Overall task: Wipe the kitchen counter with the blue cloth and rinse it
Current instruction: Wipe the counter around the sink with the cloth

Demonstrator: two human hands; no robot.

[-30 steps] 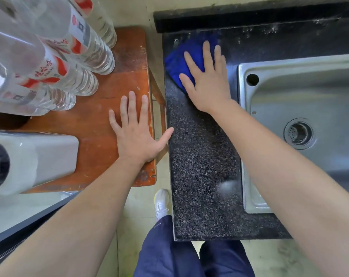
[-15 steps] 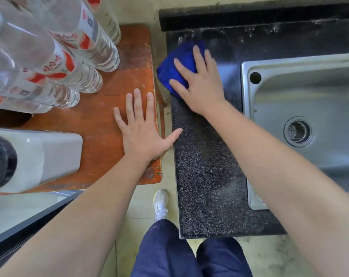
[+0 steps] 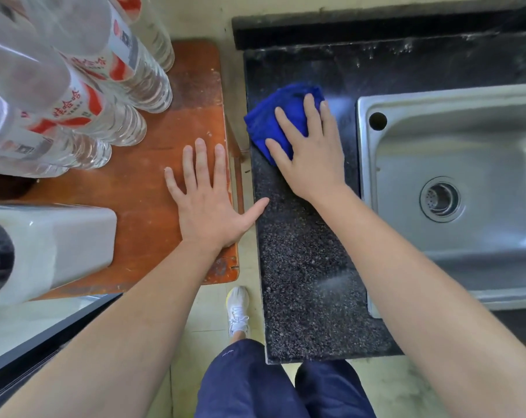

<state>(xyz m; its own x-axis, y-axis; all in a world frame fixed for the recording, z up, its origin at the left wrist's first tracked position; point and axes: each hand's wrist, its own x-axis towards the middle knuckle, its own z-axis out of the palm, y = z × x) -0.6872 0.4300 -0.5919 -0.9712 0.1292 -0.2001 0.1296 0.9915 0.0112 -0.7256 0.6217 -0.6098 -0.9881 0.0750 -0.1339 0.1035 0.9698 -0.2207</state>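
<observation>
Counter point(image 3: 301, 267): blue cloth point(image 3: 270, 116) under flat R hand point(image 3: 313, 158); L hand point(image 3: 207, 206) flat, empty, on wood table point(image 3: 141, 191).

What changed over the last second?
The right hand slid the folded blue cloth from the back-left corner of the speckled black counter toward the person, still pressing it flat. The left hand stayed flat on the worn wooden table; steel sink unchanged.
</observation>
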